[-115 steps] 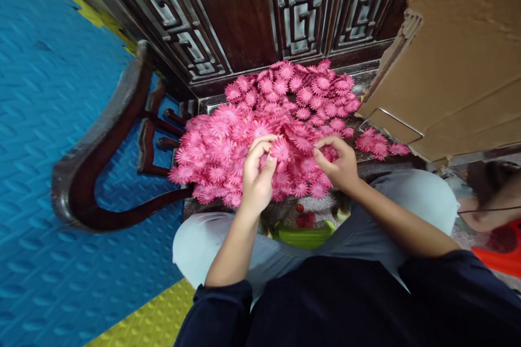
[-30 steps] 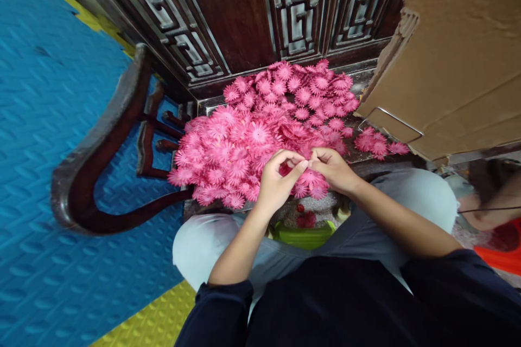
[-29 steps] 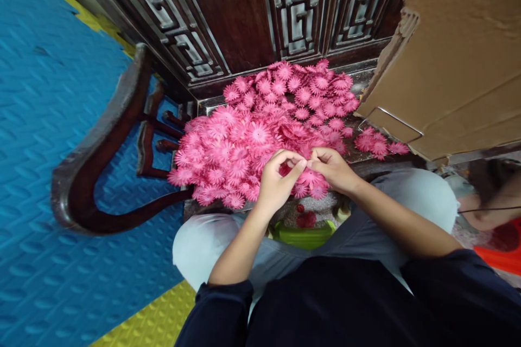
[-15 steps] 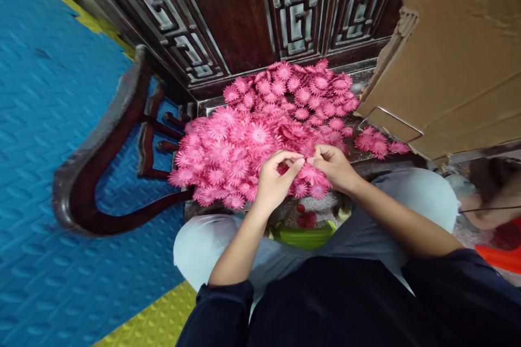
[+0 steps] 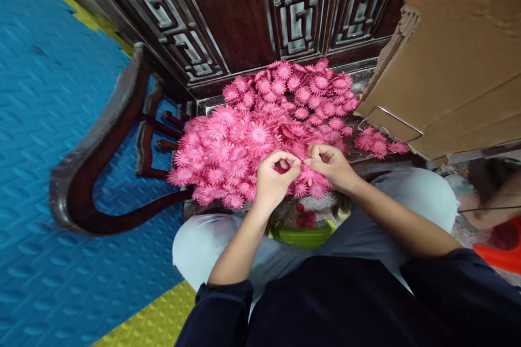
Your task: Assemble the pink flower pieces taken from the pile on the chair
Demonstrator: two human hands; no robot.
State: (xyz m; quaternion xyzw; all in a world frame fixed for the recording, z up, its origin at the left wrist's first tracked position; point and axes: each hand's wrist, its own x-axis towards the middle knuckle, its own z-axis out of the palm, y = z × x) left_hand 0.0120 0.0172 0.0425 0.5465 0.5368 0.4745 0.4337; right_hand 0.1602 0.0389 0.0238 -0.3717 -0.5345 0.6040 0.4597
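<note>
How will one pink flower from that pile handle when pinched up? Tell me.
Probably light and floppy: each pink flower looks thin, with fringed petals. Likely to snag neighbours, since the pile lies overlapped. The left hand and right hand use fingertip pinches, suggesting delicacy.

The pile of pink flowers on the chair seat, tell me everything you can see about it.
The pile of pink flowers is a loose heap of many small, daisy-like blooms with thin fringed petals; they look like paper or fabric. It covers most of the dark wooden chair seat, reaching back to the carved backrest. A few blooms lie apart beside the cardboard box. At the near edge, the left hand and right hand meet fingertip to fingertip among the flowers.
</note>
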